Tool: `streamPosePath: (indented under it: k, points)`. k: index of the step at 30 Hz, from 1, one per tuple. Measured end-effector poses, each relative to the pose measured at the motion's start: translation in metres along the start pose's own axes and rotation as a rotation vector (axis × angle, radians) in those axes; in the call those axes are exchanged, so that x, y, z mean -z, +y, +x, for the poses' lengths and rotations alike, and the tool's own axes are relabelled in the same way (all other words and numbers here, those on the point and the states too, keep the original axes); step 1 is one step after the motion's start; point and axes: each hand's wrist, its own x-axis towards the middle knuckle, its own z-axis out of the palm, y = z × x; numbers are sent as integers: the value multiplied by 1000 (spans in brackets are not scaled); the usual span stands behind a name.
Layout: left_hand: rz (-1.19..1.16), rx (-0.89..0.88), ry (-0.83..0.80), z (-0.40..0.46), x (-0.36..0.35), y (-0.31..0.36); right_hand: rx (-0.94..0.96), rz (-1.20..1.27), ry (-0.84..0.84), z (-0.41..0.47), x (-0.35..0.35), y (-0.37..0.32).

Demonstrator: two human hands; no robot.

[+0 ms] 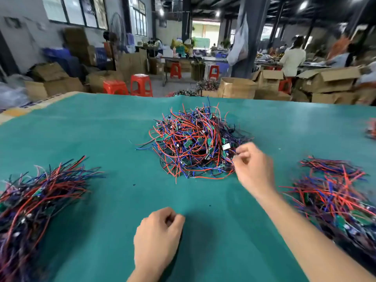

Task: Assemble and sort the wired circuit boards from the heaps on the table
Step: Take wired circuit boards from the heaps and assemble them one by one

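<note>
A tangled middle heap (195,143) of small green circuit boards with red, blue and black wires lies on the green table mat (114,139). My right hand (252,167) is at the heap's right edge. Its thumb and curled fingers pinch a small wired board there, though blur hides the piece itself. My left hand (158,235) rests on the mat near the front edge. Its fingers are curled into a fist and nothing shows in it. A bundle of boards with their wires lying alongside each other, the left pile (34,196), sits at the left. A looser right pile (337,196) sits at the right.
A few wires of another heap (371,129) show at the far right edge. Beyond the table are red stools (141,84), cardboard boxes (238,87), a pillar and people working at benches. Small dark specks dot the mat.
</note>
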Motion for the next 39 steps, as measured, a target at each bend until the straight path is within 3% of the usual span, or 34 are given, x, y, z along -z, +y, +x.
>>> streamPosePath:
  k: [4,9,14,18,21,23,26,33,39]
  points:
    - [59,-15,56,1,-2,5,-202,-181,-143,63,-37,0]
    - [38,-49,17,5,-4,4,-243,-249,-16,67,-59,6]
    - [24,-53,12,3,-3,3,-330,139,171,49,-27,-17]
    - [-30,-123,-40,3,-1,2,-263,563,108,-8,4,-41]
    - [-508,-184,-246,2,1,10,-178,837,-134,-74,6,-54]
    - [-870,-79,-411,3,3,16,-223,967,-283,-109,-4,-55]
    - [-1055,-1,-527,6,2,15,-288,1012,-418,-133,-18,-47]
    - [-837,-132,-254,7,-9,11,-333,989,-414,-130,-24,-32]
    - [-919,-161,-291,3,-4,12,-335,903,-262,-140,-25,-32]
